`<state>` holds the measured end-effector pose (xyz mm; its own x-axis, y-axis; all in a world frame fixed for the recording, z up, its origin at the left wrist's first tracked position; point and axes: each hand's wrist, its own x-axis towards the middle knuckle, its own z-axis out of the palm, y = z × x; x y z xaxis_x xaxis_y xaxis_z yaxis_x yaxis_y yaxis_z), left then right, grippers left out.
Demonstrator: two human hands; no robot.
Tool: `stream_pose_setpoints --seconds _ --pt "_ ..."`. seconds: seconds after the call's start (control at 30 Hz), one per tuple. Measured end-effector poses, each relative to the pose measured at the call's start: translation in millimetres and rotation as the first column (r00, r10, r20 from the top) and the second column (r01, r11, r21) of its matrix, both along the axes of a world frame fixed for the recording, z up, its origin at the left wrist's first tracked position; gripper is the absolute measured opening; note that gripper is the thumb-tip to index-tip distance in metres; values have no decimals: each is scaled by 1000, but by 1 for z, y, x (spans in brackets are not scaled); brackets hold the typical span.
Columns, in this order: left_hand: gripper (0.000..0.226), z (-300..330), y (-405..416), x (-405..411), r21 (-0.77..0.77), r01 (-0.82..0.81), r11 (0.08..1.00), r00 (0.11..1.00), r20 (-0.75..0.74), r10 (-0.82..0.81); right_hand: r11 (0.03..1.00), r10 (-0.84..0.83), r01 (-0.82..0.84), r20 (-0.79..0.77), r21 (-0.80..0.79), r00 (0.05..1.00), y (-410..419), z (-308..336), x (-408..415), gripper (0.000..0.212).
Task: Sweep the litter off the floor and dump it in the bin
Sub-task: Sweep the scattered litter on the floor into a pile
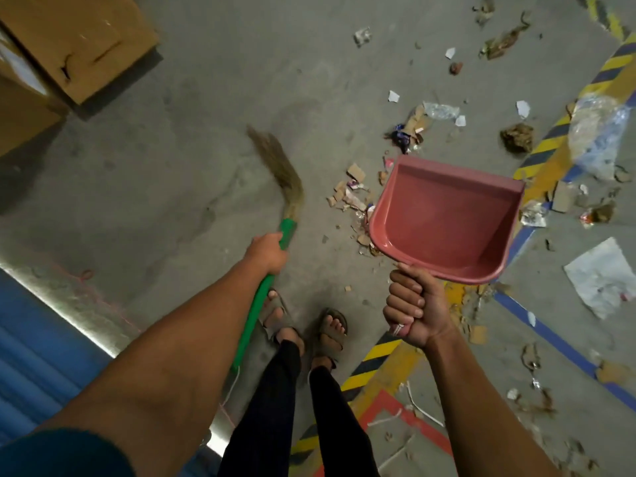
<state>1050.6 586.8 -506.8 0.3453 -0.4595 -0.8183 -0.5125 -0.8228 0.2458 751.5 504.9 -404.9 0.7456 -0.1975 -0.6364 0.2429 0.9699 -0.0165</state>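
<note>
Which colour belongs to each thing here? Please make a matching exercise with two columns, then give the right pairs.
Things:
1. plastic dustpan held by the right hand
2. broom handle held by the left hand
3. cardboard box on the floor
4. sheet of paper on the floor

Colours:
A. brown
B. white
C. pink
D. green

Pairs: 1-C, 2-D, 3-A, 4-B
</note>
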Motion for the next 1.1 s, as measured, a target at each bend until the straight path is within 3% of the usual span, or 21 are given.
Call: stream_pose_setpoints --seconds 0.1,0.23,0.43,0.6,0.7,0.8,0.97,1.1 --pt "57 7 -22 -43 -66 142 988 982 -116 -149 999 -54 54 5 6 999 0 0 -34 45" --pt "63 13 -33 -73 -179 139 974 974 -155 -167 994 -107 108 16 -11 994 -5 5 -67 45" --pt "64 22 -23 -78 -278 38 960 999 34 -30 981 -190 191 19 -40 982 -10 12 -101 46" --pt "63 18 -14 -89 -80 29 996 985 169 -15 968 -247 248 40 -43 968 -6 12 -130 47" --pt "47 17 -20 -114 61 73 995 992 102 -79 958 -282 284 44 -38 958 1 12 -148 47" --pt "52 16 -27 -157 109 209 972 978 3 -210 948 -314 315 39 -36 949 9 11 -168 47" --pt "60 19 -52 -239 -13 428 904 887 -188 -423 928 -372 373 64 -1 926 19 11 -199 45" --pt "76 27 -71 -271 -124 513 849 813 -246 -527 915 -400 401 32 -35 916 23 18 -221 45"
